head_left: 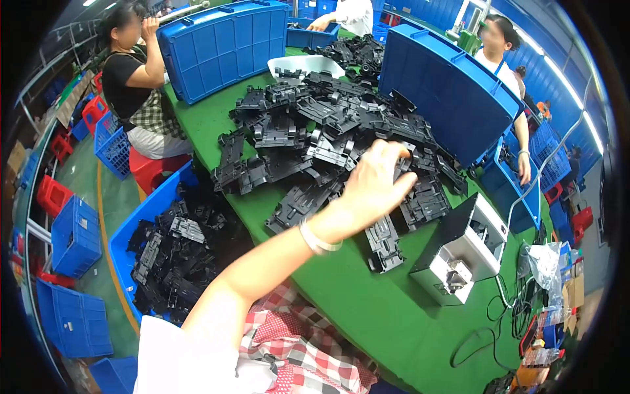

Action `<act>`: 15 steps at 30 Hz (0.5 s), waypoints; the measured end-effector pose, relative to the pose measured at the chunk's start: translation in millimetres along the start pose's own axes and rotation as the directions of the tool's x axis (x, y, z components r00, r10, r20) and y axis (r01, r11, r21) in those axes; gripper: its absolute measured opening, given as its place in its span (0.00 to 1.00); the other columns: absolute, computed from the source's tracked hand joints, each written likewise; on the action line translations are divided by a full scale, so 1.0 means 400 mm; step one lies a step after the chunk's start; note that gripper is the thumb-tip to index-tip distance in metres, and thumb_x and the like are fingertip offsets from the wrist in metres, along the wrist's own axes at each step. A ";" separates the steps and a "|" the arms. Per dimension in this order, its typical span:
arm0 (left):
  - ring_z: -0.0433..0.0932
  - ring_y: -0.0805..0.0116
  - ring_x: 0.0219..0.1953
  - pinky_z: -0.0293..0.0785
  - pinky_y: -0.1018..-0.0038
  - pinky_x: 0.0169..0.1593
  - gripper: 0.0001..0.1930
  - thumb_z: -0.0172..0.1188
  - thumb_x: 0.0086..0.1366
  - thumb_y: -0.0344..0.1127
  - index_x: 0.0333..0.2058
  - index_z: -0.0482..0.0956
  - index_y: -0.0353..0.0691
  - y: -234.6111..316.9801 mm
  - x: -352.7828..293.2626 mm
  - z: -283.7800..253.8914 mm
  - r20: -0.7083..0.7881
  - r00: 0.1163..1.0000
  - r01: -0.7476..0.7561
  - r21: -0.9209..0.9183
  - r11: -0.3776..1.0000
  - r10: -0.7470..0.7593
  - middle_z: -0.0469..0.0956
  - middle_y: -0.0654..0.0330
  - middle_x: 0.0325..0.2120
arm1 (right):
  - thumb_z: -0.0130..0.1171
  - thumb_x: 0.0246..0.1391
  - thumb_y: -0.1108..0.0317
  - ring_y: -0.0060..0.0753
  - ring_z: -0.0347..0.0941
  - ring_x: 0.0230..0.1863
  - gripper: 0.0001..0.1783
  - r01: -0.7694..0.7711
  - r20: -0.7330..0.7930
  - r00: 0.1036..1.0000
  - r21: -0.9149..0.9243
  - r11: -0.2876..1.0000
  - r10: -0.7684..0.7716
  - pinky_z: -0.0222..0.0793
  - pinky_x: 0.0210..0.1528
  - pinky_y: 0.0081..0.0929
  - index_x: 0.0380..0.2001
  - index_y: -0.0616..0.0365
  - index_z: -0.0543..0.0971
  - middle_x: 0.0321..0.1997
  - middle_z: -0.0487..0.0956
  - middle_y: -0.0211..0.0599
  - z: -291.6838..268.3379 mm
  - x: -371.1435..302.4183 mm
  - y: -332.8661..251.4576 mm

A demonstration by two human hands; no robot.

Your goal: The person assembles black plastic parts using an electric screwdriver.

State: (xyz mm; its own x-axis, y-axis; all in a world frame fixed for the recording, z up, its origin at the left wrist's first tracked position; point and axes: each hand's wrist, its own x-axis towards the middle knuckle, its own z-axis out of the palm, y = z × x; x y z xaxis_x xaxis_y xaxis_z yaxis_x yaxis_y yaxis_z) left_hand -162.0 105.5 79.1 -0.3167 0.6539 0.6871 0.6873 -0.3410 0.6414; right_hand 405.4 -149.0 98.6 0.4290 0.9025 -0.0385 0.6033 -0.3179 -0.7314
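Observation:
My left hand [377, 180] reaches out over a heap of black moulded plastic parts, shaped like toy-car chassis [282, 131], on the green table. Its thumb stands apart from the fingers, with black parts showing in the gap; I see nothing held. Just below the hand, one chassis [384, 244] lies separately at the near edge of the heap. To the right stands a small silver-and-black bench machine [453, 262] with a fixture in its front opening. A blue bin [134, 226] full of similar black parts is at the table's left side. My right hand is out of the picture.
Two large blue crates [226, 49] [446, 92] stand on their sides on the table [348, 299], flanking the heap. A white tray [305, 64] lies behind it. Black cables [489, 331] coil at the right. Co-workers [141, 79] [505, 59] are at the far sides.

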 end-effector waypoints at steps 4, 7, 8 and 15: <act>0.70 0.49 0.42 0.67 0.59 0.45 0.31 0.64 0.48 0.49 0.42 0.62 0.33 -0.035 0.040 0.052 0.301 0.897 0.161 0.462 0.872 -0.325 0.67 0.45 0.37 | 0.63 0.41 0.72 0.33 0.70 0.31 0.25 -0.228 -0.294 0.952 -0.478 0.848 0.091 0.68 0.37 0.28 0.44 0.71 0.71 0.36 0.76 0.43 -0.031 -0.053 -0.026; 0.66 0.48 0.46 0.62 0.55 0.47 0.29 0.66 0.47 0.46 0.40 0.63 0.33 -0.072 0.028 0.110 0.246 0.917 0.165 0.481 0.861 -0.313 0.65 0.45 0.39 | 0.61 0.44 0.69 0.27 0.69 0.25 0.15 -0.170 -0.317 0.931 0.072 0.983 0.184 0.67 0.30 0.24 0.35 0.67 0.74 0.29 0.75 0.39 0.011 -0.031 -0.041; 0.66 0.48 0.45 0.62 0.55 0.47 0.29 0.66 0.46 0.46 0.39 0.63 0.34 -0.093 0.037 0.112 0.232 0.919 0.196 0.435 0.879 -0.320 0.65 0.46 0.39 | 0.60 0.46 0.70 0.24 0.67 0.22 0.12 -0.086 -0.347 0.931 0.085 0.993 0.111 0.65 0.26 0.19 0.34 0.65 0.74 0.27 0.75 0.37 -0.010 -0.050 -0.042; 0.63 0.52 0.41 0.65 0.64 0.44 0.22 0.64 0.49 0.42 0.33 0.63 0.37 0.002 -0.014 0.081 0.210 0.957 0.163 0.191 0.968 -0.202 0.60 0.50 0.35 | 0.54 0.51 0.74 0.28 0.69 0.24 0.13 0.280 -0.045 0.934 0.711 0.645 -0.355 0.69 0.24 0.22 0.40 0.63 0.69 0.31 0.75 0.41 0.257 0.100 -0.353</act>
State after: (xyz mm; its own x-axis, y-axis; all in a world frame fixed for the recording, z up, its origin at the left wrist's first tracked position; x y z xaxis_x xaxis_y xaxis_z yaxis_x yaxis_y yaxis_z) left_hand -138.3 123.6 64.8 -0.3047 0.8363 0.4558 0.7385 -0.0947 0.6676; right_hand 268.2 -38.3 130.3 0.2163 0.9426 0.2545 0.0311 0.2539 -0.9667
